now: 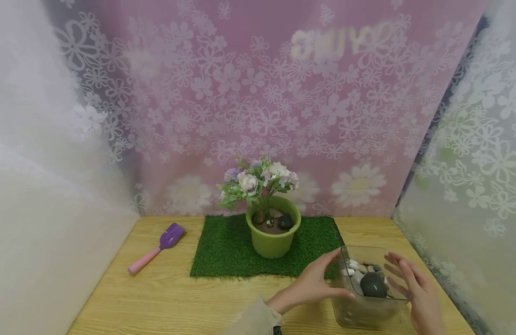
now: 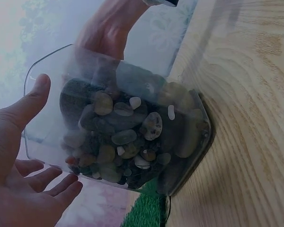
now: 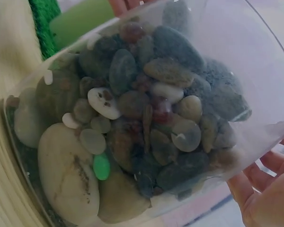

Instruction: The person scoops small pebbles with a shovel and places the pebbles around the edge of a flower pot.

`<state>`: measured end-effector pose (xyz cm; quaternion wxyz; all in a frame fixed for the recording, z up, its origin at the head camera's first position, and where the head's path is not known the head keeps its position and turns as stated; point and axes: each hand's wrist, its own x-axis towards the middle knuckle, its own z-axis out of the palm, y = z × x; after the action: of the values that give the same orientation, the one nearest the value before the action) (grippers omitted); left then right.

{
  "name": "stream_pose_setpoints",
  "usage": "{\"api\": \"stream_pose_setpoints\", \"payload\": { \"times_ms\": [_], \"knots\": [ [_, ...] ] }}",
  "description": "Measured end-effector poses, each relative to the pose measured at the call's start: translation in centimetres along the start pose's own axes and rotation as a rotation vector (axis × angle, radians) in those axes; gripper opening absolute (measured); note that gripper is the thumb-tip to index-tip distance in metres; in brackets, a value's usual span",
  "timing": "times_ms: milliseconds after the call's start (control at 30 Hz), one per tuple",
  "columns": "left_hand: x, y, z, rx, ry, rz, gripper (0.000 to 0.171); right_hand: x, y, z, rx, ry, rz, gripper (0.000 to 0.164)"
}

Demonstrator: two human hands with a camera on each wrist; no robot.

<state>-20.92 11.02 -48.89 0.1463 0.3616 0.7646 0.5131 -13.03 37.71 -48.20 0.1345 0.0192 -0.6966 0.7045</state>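
A clear plastic bin (image 1: 368, 316) full of pebbles and stones stands on the table at the near right. A large dark stone (image 1: 373, 284) lies on top. My left hand (image 1: 310, 284) is at the bin's left side, thumb toward the front rim and fingers toward the back corner. In the left wrist view the fingers (image 2: 66, 187) are spread, fairly straight, along the wall. My right hand (image 1: 417, 288) is at the right wall, its fingers extended beside the rim. Through the clear wall, the right wrist view shows a big pale stone (image 3: 66, 175) and a green pebble (image 3: 102, 166).
A green flowerpot (image 1: 272, 244) with artificial flowers (image 1: 258, 179) and stones stands on a grass mat (image 1: 224, 251) behind the bin. A purple scoop (image 1: 172, 236) with a pink handle lies at left. Flower-patterned curtains (image 1: 262, 116) enclose the table (image 1: 166, 302).
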Motion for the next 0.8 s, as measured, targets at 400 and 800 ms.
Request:
{"api": "stream_pose_setpoints", "payload": {
  "times_ms": [400, 800],
  "knots": [
    [-2.1, -1.6, -2.4, -0.09, 0.011, 0.03, 0.093, 0.0, 0.3, 3.8, -0.041, 0.053, -0.004, 0.048],
    [-4.6, -2.4, -4.9, -0.128, 0.035, 0.051, 0.093, 0.2, 0.3, 7.1, -0.106, 0.008, 0.009, 0.052]
  ]
}}
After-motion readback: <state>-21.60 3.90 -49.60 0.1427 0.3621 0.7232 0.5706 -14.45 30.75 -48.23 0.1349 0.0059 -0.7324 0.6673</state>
